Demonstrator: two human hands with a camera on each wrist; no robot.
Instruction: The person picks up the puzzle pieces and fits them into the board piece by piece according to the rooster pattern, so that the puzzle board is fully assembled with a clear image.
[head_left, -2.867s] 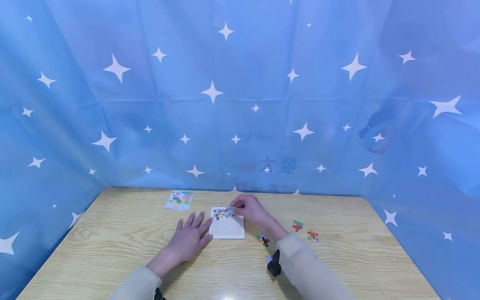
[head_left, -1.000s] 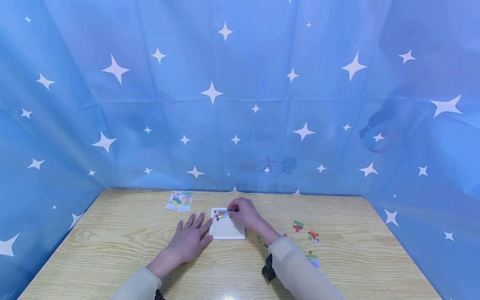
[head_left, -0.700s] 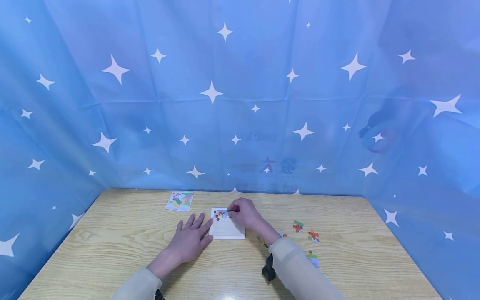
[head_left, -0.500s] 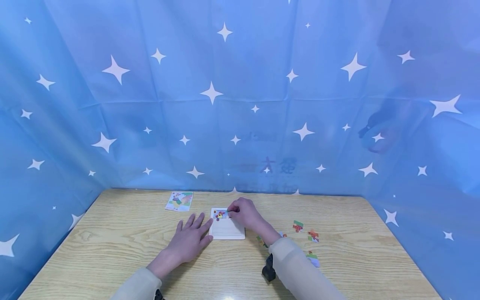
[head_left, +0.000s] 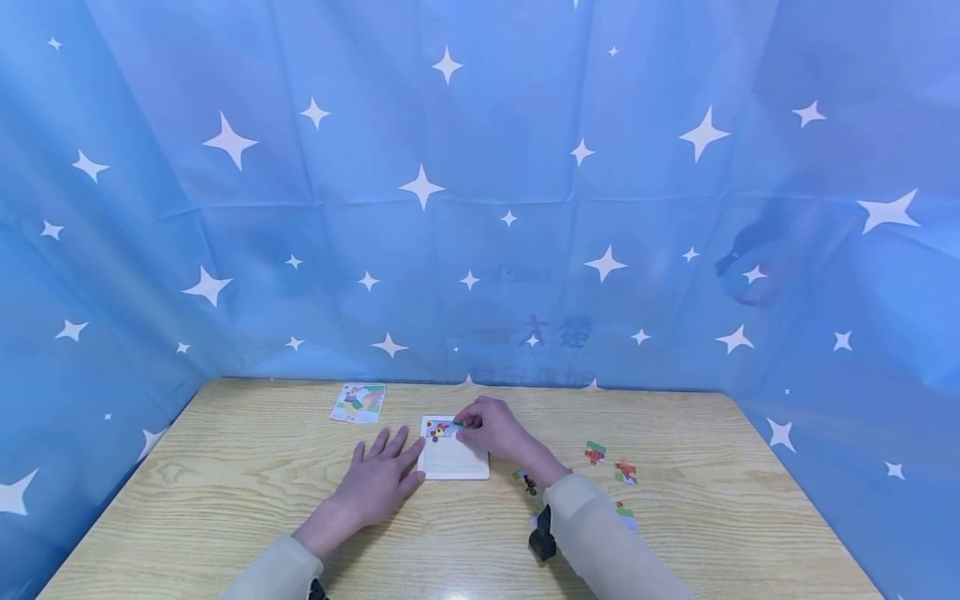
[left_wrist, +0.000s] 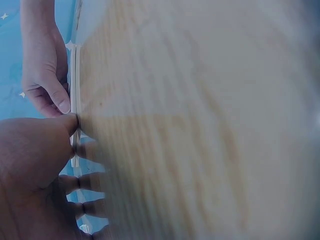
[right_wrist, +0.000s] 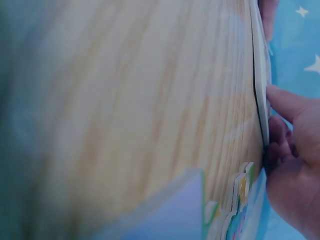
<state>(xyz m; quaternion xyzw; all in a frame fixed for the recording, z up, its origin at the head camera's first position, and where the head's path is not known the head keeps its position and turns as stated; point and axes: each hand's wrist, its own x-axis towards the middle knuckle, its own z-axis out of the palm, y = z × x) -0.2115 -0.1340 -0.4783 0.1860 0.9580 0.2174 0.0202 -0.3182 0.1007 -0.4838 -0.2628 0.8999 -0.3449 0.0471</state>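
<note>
The white puzzle board (head_left: pixel 453 457) lies flat near the middle of the desk (head_left: pixel 225 500), with a short row of coloured pieces (head_left: pixel 437 429) fitted along its far edge. The right hand (head_left: pixel 491 429) rests over the board's far right part, fingers curled and pinching a small puzzle piece (head_left: pixel 459 424) against the end of that row; in the right wrist view the fingertips (right_wrist: pixel 280 102) bear on the board's edge (right_wrist: pixel 261 75). The left hand (head_left: pixel 378 479) lies flat on the desk, fingers spread, its fingertips touching the board's left edge; the left wrist view shows the thumb (left_wrist: pixel 60 125) against the board's rim (left_wrist: pixel 74 70). Compared with the earliest frame, the right hand has drawn in toward the left along the far edge and now sits closer over the fitted row, while the left hand has stayed in place and the board has not shifted. Loose pieces lie to the right of the board: one just beside the right wrist (head_left: pixel 527 481), two further right (head_left: pixel 596 452) (head_left: pixel 626 472), and another beside the sleeve (head_left: pixel 624 515), which the arm hid in the earliest frame. A picture card (head_left: pixel 358 402) lies at the far left of the desk, well apart from the board. A blue star-printed curtain (head_left: pixel 480 192) encloses the desk.
</note>
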